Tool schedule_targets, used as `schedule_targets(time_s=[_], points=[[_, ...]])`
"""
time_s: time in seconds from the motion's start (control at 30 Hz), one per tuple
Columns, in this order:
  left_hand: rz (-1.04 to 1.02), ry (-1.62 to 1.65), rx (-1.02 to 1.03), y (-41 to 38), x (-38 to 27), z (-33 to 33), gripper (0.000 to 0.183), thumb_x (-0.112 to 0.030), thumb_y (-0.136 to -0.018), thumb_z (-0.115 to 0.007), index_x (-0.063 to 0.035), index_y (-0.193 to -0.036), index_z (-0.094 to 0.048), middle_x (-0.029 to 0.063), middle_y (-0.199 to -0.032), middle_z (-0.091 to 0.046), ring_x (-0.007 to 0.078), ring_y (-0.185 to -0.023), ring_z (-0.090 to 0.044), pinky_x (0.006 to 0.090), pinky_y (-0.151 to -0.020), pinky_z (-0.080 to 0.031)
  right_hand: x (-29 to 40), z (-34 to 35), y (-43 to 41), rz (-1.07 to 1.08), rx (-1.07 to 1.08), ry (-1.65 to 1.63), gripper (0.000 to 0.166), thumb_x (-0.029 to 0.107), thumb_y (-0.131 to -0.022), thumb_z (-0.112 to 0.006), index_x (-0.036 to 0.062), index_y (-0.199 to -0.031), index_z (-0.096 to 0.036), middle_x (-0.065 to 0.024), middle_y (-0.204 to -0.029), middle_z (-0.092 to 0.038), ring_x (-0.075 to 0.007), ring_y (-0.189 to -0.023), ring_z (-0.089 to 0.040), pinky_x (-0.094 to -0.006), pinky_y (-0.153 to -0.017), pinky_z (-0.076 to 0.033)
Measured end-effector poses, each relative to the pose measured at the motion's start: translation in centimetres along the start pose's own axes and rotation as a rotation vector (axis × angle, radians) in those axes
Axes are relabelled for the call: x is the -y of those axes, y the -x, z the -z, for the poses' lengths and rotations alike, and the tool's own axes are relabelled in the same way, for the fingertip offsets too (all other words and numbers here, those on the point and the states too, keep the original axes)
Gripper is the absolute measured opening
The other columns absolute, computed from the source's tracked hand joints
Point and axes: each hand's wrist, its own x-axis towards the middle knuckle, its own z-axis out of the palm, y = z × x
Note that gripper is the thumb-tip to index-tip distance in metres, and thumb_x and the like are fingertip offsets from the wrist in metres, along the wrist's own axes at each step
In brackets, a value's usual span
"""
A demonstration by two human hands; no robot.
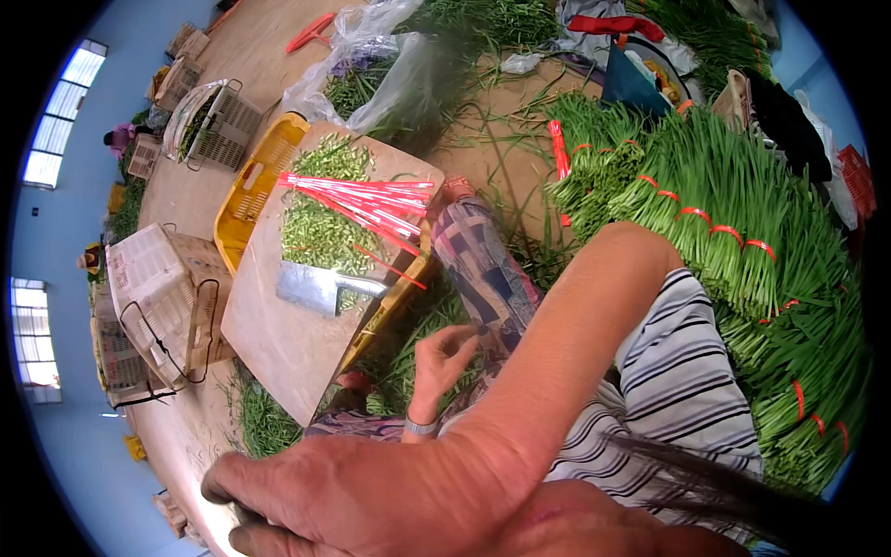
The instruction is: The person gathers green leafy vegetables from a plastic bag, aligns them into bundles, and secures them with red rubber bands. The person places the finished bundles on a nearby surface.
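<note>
My right hand (pixel 369 487) is raised very close to the camera, its lower part cut off by the frame; whether it grips anything cannot be told. Below it, my left hand (pixel 445 355), with a metal-banded watch (pixel 421 427) on the wrist, hovers near my lap. Its fingers are loosely curled and it holds nothing visible. Beyond it a board (pixel 278 348) rests over a yellow plastic crate (pixel 237 212). On the board lie a cleaver (pixel 306 286), chopped green stalk ends (pixel 324 230) and a fan of red shiny ties (pixel 369 202).
Chive-like bundles with red bands (pixel 724 230) are piled on my right side. Loose green leaves (pixel 268 418) lie around the board. A clear plastic bag (pixel 411 76) holds more greens. White plastic baskets (pixel 153 278) stand ahead, and people (pixel 122 138) are far off by the blue wall.
</note>
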Motion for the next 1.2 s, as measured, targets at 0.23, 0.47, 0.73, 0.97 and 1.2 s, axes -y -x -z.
schedule_targets(time_s=[0.23,0.47,0.73,0.97,1.2], points=[[0.115,0.072,-0.092,1.9,4.2,0.9,0.020,-0.011,-0.081,-0.069,0.0012,-0.097,-0.068,-0.0005,-0.069,-0.061,0.0036,-0.063,-0.050,0.0216,-0.056,-0.042,1.8,1.6,0.7,0.101,-0.113,-0.074,0.024,0.017,-0.090,-0.058,0.0022,-0.108,-0.053,-0.0173,-0.080,-0.063,-0.0297,-0.074,-0.065,-0.0366,-0.064,-0.051],[0.103,0.066,-0.077,2.9,5.9,-1.6,0.023,-0.017,-0.086,-0.064,-0.0005,-0.102,-0.064,0.0068,-0.084,-0.063,0.0142,-0.074,-0.056,0.0284,-0.066,-0.044,1.7,3.1,1.6,0.005,-0.181,-0.031,0.021,0.017,-0.091,-0.056,0.0022,-0.106,-0.054,-0.0153,-0.084,-0.065,-0.0268,-0.077,-0.065,-0.0349,-0.067,-0.052],[0.017,-0.135,0.141,5.5,5.1,-1.1,0.035,-0.023,-0.088,-0.060,-0.0028,-0.116,-0.055,0.0110,-0.107,-0.055,0.0214,-0.097,-0.050,0.0330,-0.082,-0.039,3.9,2.3,2.8,-0.611,-0.219,-0.233,0.039,0.018,-0.095,-0.050,-0.0079,-0.123,-0.047,-0.0153,-0.089,-0.063,-0.0197,-0.085,-0.063,-0.0293,-0.070,-0.051],[-0.075,-0.256,0.286,6.2,3.8,-0.3,0.047,-0.028,-0.089,-0.057,-0.0047,-0.128,-0.047,0.0146,-0.126,-0.048,0.0276,-0.116,-0.045,0.0370,-0.097,-0.035,2.3,0.2,3.5,-0.473,-0.420,-0.147,0.031,0.006,-0.084,-0.053,-0.0093,-0.110,-0.057,-0.0175,-0.090,-0.065,-0.0231,-0.081,-0.064,-0.0299,-0.067,-0.051],[-0.045,0.151,0.178,6.9,8.3,-1.8,0.054,-0.032,-0.089,-0.056,-0.0040,-0.134,-0.044,0.0182,-0.134,-0.047,0.0322,-0.124,-0.045,0.0388,-0.103,-0.035,-5.7,10.5,5.1,0.015,0.161,0.648,0.024,-0.003,-0.078,-0.056,-0.0029,-0.102,-0.062,-0.0136,-0.090,-0.065,-0.0213,-0.080,-0.064,-0.0319,-0.070,-0.051]])
